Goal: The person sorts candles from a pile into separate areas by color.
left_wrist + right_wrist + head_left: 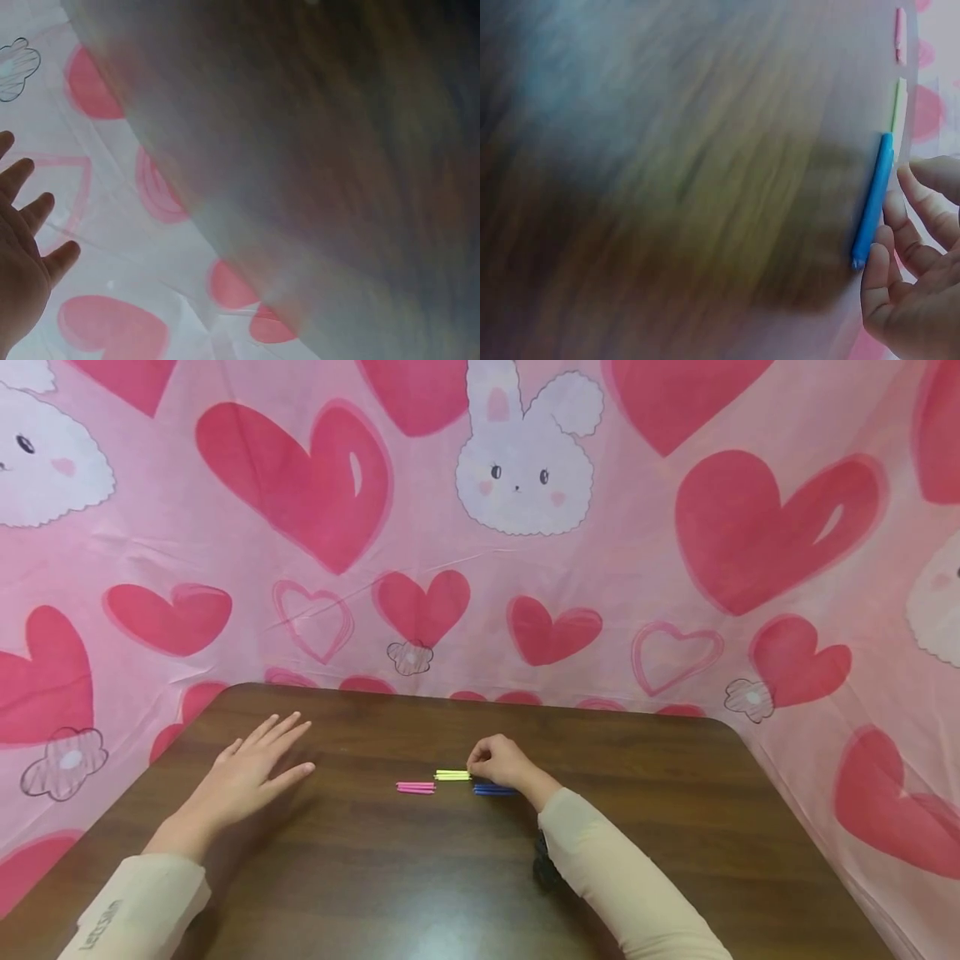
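Observation:
Three small groups of thin candles lie on the brown table: pink candles, yellow candles and blue candles. My right hand pinches the right end of the yellow group between thumb and forefinger, just behind the blue group. In the right wrist view, the thumb and forefinger tips meet at the end of the yellow candles, and the other fingers curl beside the blue candle. Over at the left, my left hand has its fingers spread, apart from the candles.
A pink cloth with hearts and rabbit faces hangs behind and around the table. The table's rounded far edge runs close to it. A dark strap or device shows under my right sleeve.

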A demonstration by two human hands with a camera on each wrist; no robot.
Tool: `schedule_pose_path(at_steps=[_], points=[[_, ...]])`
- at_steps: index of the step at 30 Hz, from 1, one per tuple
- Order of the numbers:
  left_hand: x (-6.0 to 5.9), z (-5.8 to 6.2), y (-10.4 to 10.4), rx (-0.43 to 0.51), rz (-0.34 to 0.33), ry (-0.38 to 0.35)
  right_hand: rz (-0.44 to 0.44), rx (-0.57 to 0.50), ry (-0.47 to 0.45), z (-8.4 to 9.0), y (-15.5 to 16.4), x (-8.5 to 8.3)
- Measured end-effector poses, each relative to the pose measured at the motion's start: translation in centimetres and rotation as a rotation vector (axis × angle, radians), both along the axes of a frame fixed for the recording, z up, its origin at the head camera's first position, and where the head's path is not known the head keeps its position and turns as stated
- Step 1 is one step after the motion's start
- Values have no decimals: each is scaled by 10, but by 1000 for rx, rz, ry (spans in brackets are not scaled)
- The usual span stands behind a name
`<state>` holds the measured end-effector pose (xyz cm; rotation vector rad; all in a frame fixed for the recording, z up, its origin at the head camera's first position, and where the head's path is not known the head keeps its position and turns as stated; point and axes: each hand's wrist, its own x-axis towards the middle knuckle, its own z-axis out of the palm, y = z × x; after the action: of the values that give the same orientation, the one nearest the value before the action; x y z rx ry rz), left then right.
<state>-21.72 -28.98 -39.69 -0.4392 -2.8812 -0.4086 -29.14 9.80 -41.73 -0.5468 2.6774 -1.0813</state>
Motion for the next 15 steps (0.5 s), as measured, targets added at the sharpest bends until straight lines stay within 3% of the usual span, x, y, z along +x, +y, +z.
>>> schedule_pose_path(at_steps=[8, 15], points=[[-3, -2, -6, -18, 40, 1, -28, -65, 66, 8, 24, 2], [-5, -4, -8, -50, 63, 10, -48, -85, 137, 20, 68, 20]])
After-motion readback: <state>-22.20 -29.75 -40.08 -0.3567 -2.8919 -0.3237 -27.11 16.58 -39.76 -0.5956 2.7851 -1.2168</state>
